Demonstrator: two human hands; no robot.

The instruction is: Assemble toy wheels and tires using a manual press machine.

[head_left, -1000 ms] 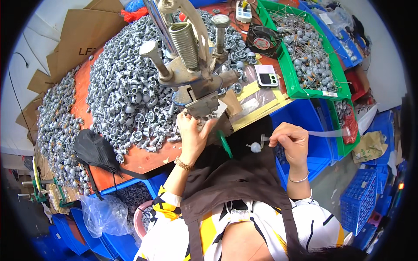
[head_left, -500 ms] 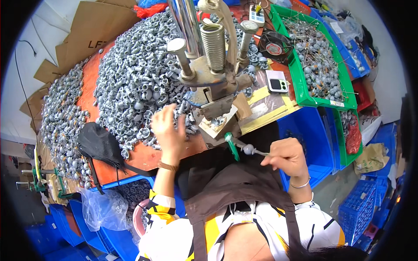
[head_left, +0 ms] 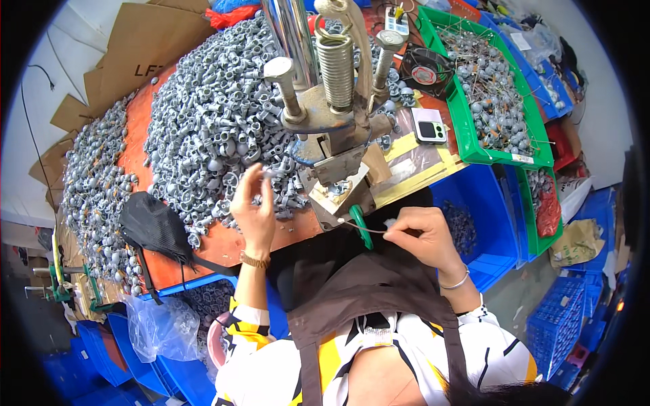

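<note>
My left hand (head_left: 253,215) is raised over the near edge of a big heap of grey plastic fittings (head_left: 210,115). Between its thumb and forefinger is a small grey plastic fitting (head_left: 267,174), slightly blurred. In front of the bench press (head_left: 338,166), my right hand (head_left: 425,238) pinches a thin rod (head_left: 362,227) that points left and ends in a small pale tip. A grey ball beside the fingers is mostly hidden by that hand. The rod passes in front of a green handle-like piece (head_left: 361,229) below the press. A pale block (head_left: 340,195) sits under the press head.
A green tray (head_left: 467,128) of rods with grey balls stands at the right, beside a small black fan (head_left: 426,68) and a phone (head_left: 429,126). A blue bin (head_left: 497,260) is below. A black bag (head_left: 154,227) lies left, near another heap of grey pieces (head_left: 101,183).
My left hand has gone from spread fingers to a pinch with a small grey fitting. My right hand has shifted left with the rod, and its ball is now mostly covered.
</note>
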